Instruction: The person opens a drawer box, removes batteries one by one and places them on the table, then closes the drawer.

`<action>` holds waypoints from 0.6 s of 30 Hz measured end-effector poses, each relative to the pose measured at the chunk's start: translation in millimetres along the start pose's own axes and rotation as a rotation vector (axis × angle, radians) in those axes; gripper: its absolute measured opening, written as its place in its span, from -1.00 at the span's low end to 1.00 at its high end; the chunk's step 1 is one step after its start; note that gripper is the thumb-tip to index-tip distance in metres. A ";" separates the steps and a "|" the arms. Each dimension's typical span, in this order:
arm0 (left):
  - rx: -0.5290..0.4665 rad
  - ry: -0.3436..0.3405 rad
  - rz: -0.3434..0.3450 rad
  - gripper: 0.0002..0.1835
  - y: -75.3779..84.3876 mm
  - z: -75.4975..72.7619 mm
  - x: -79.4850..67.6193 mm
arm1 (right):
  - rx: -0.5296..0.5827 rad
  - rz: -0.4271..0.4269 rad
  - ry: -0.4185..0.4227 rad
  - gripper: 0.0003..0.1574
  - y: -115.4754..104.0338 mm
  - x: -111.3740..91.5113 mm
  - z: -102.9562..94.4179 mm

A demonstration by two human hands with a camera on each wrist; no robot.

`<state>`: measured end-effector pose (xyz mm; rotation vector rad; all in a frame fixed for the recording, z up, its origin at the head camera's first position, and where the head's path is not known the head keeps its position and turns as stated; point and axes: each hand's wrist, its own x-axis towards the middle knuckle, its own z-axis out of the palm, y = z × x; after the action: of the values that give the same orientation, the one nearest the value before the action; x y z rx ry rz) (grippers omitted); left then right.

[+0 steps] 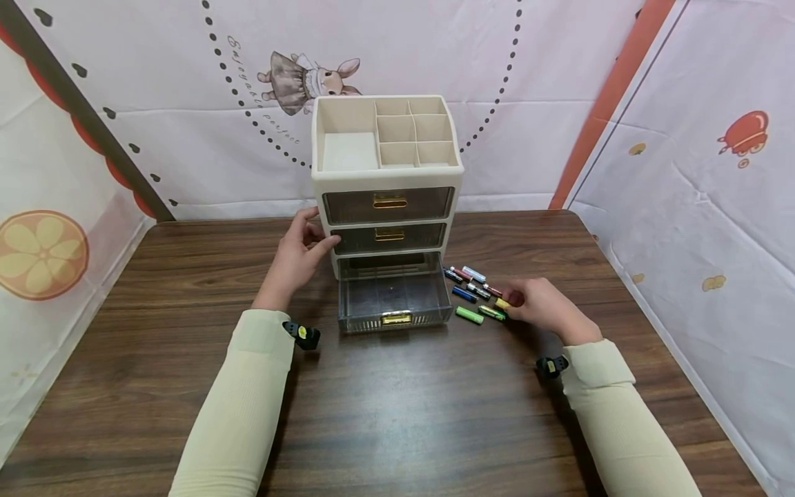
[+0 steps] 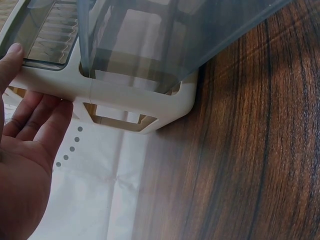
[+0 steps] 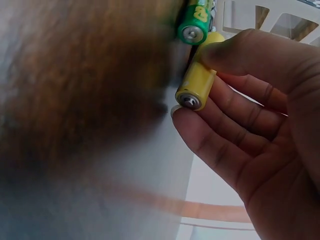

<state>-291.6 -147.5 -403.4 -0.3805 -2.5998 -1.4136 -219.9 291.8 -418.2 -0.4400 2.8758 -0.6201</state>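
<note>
A cream drawer organizer (image 1: pixel 388 177) stands on the table, its clear bottom drawer (image 1: pixel 373 322) pulled out. My left hand (image 1: pixel 293 262) grips the organizer's left side. In the left wrist view its thumb (image 2: pixel 12 60) lies at the front frame and the other fingers bend round the side wall. On the right, my right hand (image 1: pixel 548 308) pinches a yellow battery (image 3: pixel 196 80) between thumb and fingers. Right beside it in that wrist view is a green battery (image 3: pixel 194 25). Several more batteries, including a light green battery (image 1: pixel 469 315) and a blue battery (image 1: pixel 464 295), lie right of the drawer.
Two upper drawers with gold handles, such as the top drawer (image 1: pixel 354 207), are closed. Divided compartments (image 1: pixel 414 129) form the organizer's top. A patterned cloth (image 1: pixel 522 145) hangs behind and beside the wooden table (image 1: pixel 397 428).
</note>
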 end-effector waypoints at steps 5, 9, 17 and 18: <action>-0.003 0.000 0.003 -0.32 0.2 -0.4 -0.3 | -0.035 0.011 -0.009 -0.88 2.2 0.1 0.5; -0.012 0.001 0.005 -0.31 0.1 -0.6 -0.3 | -0.039 0.015 -0.020 -0.90 2.3 -0.6 0.7; -0.013 0.000 0.002 -0.32 0.0 -0.5 -0.3 | -0.053 -0.005 -0.008 -0.91 0.7 -2.2 2.3; -0.010 0.000 0.001 -0.32 -0.1 -0.5 -0.3 | -0.052 -0.004 -0.008 -0.91 0.2 -2.5 2.2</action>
<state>-291.4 -148.0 -403.3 -0.3839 -2.5929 -1.4270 -217.1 292.0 -420.0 -0.4555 2.8895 -0.5434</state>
